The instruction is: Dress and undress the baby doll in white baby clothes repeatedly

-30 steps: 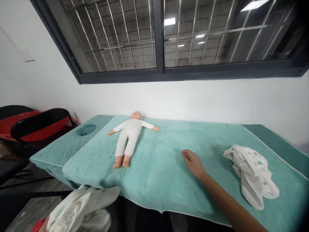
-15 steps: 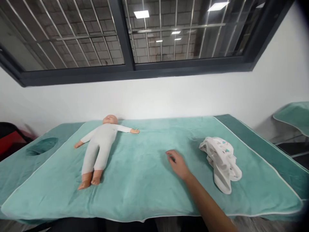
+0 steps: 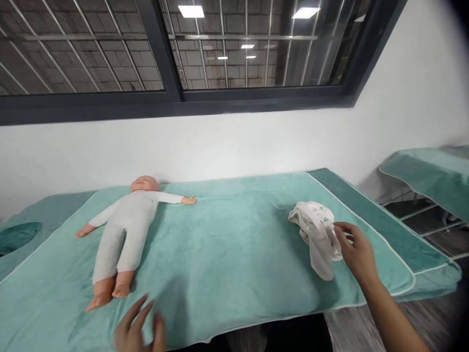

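A baby doll [image 3: 126, 215] in a white suit lies on its back on the left, arms spread and feet toward me. My left hand [image 3: 139, 330] has come in at the bottom edge, fingers apart and holding nothing, just below the doll's feet. To the right lies a crumpled white baby garment [image 3: 317, 234] with small green prints. At its right edge is my right hand [image 3: 355, 249], thumb and forefinger pinched together on the fabric. Whether the other fingers touch the garment is hard to see.
Both doll and garment rest on a green padded sheet [image 3: 227, 264] over a massage-type bed. A face hole [image 3: 18, 237] shows at the left end. Behind stands a white wall [image 3: 220, 146] under a barred window. Another green-covered bed [image 3: 432, 171] is at right.
My right hand has moved right from the middle of the sheet to the garment. My left hand has entered at the bottom. The view has shifted rightward.
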{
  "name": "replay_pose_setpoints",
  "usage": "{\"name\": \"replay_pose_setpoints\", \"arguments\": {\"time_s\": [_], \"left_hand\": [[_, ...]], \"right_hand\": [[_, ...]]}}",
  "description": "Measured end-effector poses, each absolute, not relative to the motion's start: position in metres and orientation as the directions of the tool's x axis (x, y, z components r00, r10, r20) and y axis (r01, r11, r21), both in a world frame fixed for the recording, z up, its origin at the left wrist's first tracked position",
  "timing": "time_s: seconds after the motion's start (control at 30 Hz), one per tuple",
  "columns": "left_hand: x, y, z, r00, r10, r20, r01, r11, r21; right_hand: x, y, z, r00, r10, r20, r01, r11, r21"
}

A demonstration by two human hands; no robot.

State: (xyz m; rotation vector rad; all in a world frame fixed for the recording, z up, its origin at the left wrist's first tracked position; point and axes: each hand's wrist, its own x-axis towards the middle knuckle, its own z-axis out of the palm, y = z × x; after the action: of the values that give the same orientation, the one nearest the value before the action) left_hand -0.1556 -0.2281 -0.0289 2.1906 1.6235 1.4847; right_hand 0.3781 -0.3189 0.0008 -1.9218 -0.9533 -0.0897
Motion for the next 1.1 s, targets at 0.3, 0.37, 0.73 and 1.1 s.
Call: {"name": "replay_pose_setpoints", "arguments": {"time_s": [0.3,0.37,0.73,1.1], "left_hand": [[0.023,-0.105,-0.010,0.502,0.860,-0.096,-0.013,0.119,0.993],[0.025,-0.092,-0.015,0.545,0.824,-0.155,-0.142,0.273,0.952],[0.002,-0.074,-0.028,0.611,0.786,-0.093,-0.484,0.464,0.742],[0.001,-0.092,-0.028,0.706,0.702,0.094,-0.420,0.307,0.854]], "right_hand": [[0.379,-0.272,0.012,0.542,0.785,0.300,0.828,-0.437,-0.351],[0.380,-0.272,0.022,0.540,0.782,0.311,0.840,-0.475,-0.264],[0.345,-0.249,0.115,0.680,0.729,0.078,0.144,-0.028,-0.989],[0.195,-0.166,0.144,0.009,0.974,0.225,-0.216,0.222,-0.951]]}}
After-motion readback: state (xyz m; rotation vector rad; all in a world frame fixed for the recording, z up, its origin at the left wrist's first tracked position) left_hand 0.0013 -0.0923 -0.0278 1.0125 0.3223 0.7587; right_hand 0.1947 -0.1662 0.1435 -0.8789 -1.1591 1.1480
